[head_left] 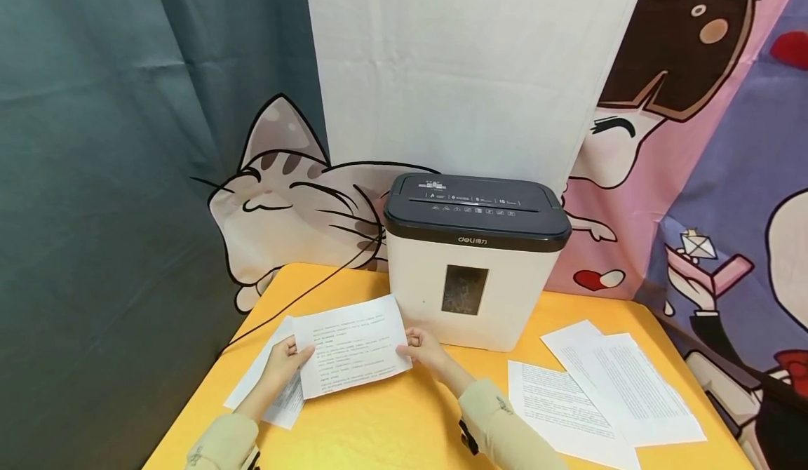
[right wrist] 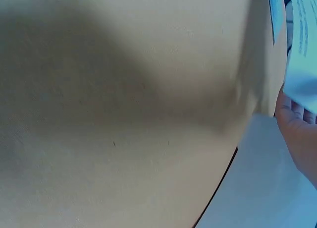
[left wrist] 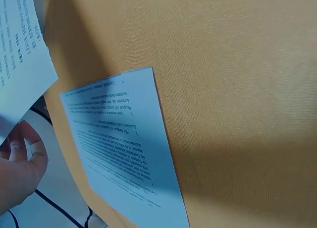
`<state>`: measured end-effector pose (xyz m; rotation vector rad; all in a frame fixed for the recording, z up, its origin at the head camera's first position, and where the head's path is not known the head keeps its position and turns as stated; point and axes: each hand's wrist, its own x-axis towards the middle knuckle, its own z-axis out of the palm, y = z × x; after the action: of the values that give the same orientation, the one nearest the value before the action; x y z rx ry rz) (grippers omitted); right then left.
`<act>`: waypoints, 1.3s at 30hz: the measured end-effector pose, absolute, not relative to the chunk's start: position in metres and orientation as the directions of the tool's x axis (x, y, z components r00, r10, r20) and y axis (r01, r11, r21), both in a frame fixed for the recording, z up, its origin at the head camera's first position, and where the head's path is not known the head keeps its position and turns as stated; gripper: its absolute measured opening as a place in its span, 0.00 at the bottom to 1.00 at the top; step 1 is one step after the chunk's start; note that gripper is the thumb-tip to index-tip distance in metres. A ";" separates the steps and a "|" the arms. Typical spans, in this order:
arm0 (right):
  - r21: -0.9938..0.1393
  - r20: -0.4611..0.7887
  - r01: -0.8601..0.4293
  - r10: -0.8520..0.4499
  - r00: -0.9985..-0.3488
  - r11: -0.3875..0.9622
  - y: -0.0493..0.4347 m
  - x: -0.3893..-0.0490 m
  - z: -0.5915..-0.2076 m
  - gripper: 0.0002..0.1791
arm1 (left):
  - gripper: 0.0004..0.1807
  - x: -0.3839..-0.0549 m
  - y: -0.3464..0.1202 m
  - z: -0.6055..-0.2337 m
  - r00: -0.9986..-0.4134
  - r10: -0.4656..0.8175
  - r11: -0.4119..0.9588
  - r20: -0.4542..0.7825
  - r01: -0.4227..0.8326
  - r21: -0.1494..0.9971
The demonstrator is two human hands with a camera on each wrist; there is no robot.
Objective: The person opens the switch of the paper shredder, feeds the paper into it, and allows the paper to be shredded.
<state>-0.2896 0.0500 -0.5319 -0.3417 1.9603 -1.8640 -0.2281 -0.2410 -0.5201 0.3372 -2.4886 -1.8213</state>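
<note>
Both hands hold one printed sheet of paper up in front of the shredder, tilted toward the head camera. The left hand pinches its left edge, thumb on the printed face; in the left wrist view this hand shows at the lower left under the sheet. At the opposite edge, the right hand pinches the sheet near its lower corner. The right wrist view shows the right hand at the far right, fingers behind the paper. Beneath the left hand, another printed sheet lies on the table.
A white shredder with a dark top stands at the back of the yellow table. Several printed sheets overlap on the right. A black cord runs along the left side. Printed curtains hang behind.
</note>
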 end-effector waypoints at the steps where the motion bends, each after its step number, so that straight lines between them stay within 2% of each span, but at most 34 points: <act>1: -0.992 -0.129 0.109 -0.448 -0.885 0.069 0.049 -0.288 -0.533 0.14 | 0.18 -0.228 -0.240 -0.520 -0.976 -0.196 0.288 -0.090 -0.146 0.946; 5: -0.991 -0.132 0.133 -0.440 -0.888 0.029 0.049 -0.284 -0.536 0.17 | 0.17 -0.226 -0.236 -0.517 -0.980 -0.190 0.285 -0.064 -0.118 0.951; 12: -0.995 -0.095 0.097 -0.430 -0.898 0.017 0.056 -0.271 -0.539 0.18 | 0.18 -0.221 -0.224 -0.508 -0.990 -0.131 0.244 -0.053 -0.084 0.966; 25: -1.000 -0.016 0.018 -0.319 -0.948 -0.003 0.091 -0.253 -0.531 0.22 | 0.18 -0.227 -0.196 -0.500 -0.998 -0.043 0.204 0.037 0.027 0.979; 32: -0.997 0.039 -0.053 -0.233 -0.972 0.053 0.113 -0.244 -0.520 0.19 | 0.16 -0.231 -0.175 -0.497 -0.993 -0.008 0.176 0.120 0.117 0.977; 39: -0.981 0.083 -0.125 -0.254 -0.964 0.151 0.137 -0.238 -0.506 0.19 | 0.14 -0.233 -0.162 -0.496 -0.983 0.030 0.137 0.179 0.181 0.974</act>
<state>-0.2385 0.1372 -0.5065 -0.3809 2.3047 -1.9459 -0.2332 -0.1620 -0.4958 -0.2132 -2.2785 -1.9792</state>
